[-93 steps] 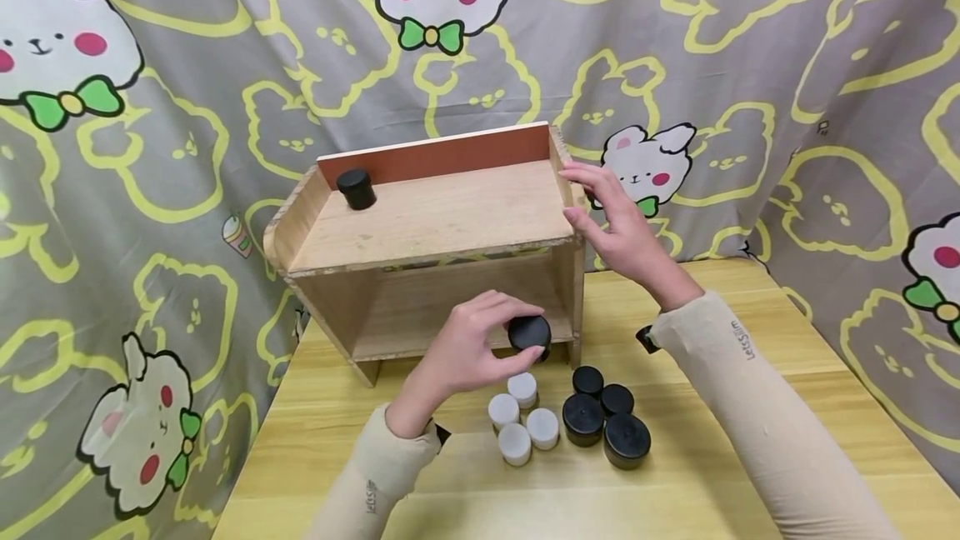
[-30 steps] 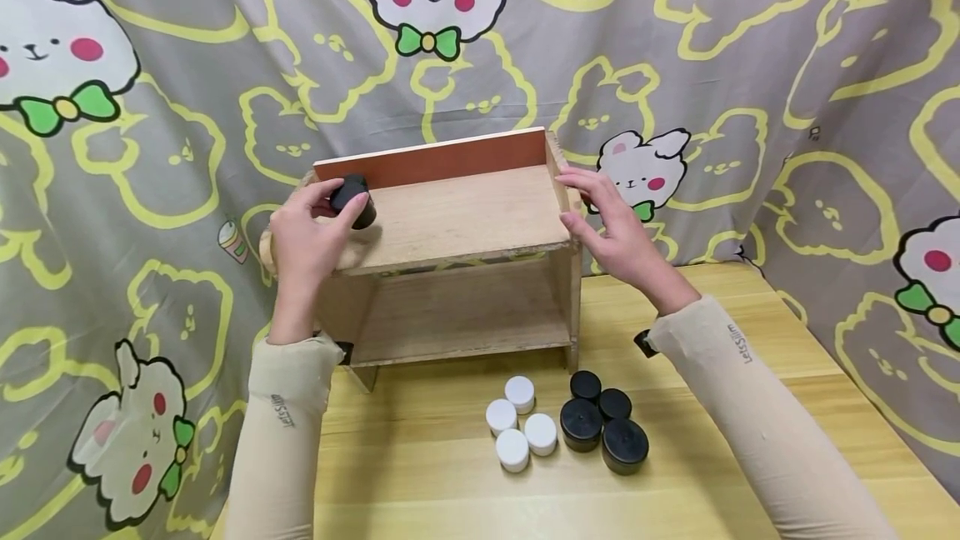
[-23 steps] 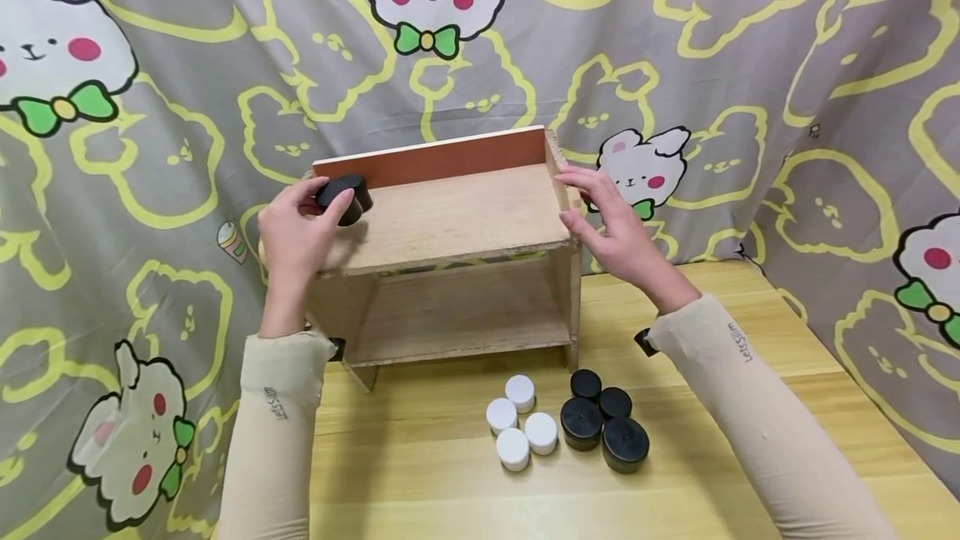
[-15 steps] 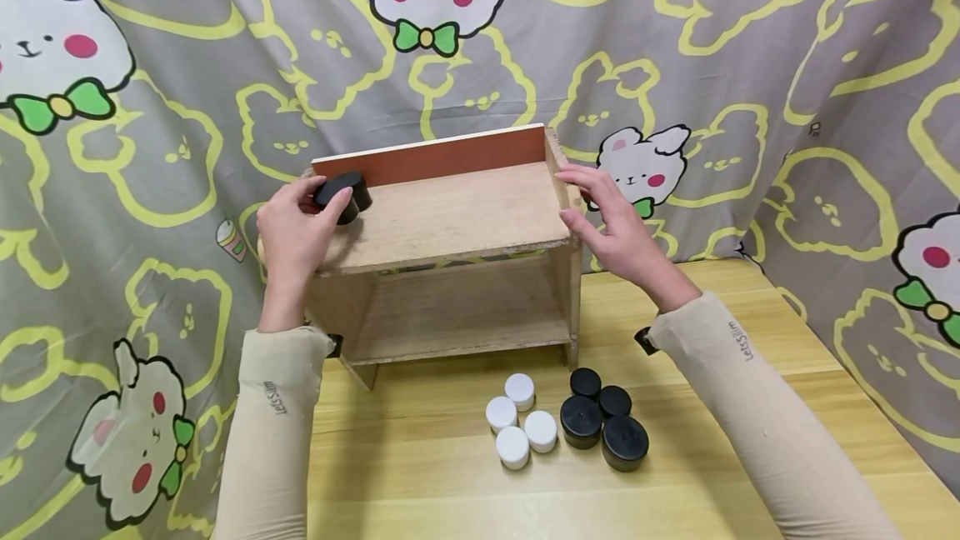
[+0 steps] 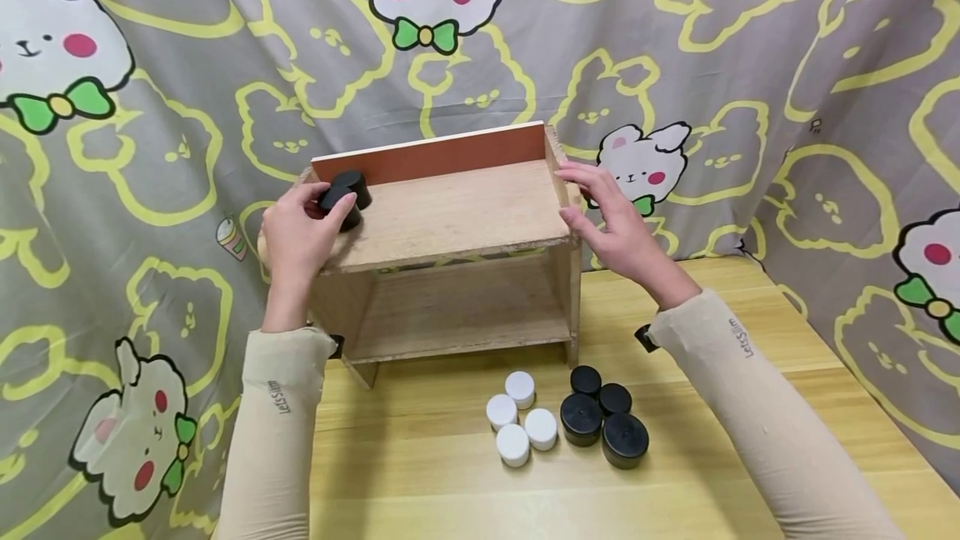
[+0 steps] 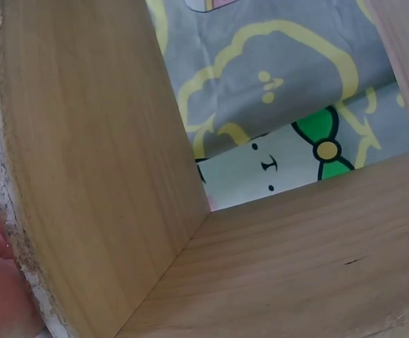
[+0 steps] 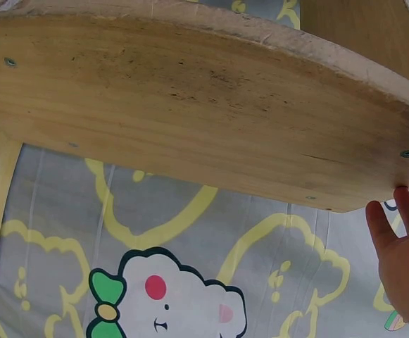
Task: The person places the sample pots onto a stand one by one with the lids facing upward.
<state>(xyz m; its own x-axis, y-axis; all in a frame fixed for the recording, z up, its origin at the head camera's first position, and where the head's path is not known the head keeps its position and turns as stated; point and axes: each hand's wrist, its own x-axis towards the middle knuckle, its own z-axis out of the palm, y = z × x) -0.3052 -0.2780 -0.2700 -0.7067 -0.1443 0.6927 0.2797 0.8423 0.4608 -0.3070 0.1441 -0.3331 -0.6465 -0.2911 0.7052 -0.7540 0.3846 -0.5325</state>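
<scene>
My left hand (image 5: 296, 227) pinches a small round black lidded jar (image 5: 347, 215) between thumb and fingers, low over the top board of a small wooden shelf (image 5: 457, 202). Right behind it, in the back left corner, stands a similar black jar (image 5: 354, 183). Whether the held jar touches the board is hard to tell. At the shelf's right end, my right hand (image 5: 618, 223) touches the side with fairly straight fingers. The right wrist view shows fingertips (image 7: 401, 197) against the side panel (image 7: 211, 105). In the left wrist view, only a blurred bit of hand (image 6: 3, 289) appears beside the wood.
Several white round jars (image 5: 513, 445) sit grouped on the table (image 5: 420, 473) in front of the shelf. To their right stand several black jars (image 5: 626, 440), two of them larger. A grey curtain (image 5: 465, 90) with cartoon prints hangs behind and at both sides.
My left hand has carried the black jar from in front of the shelf up to the top board, beside the standing jar, then shifted it slightly left and forward. The right hand has stayed put.
</scene>
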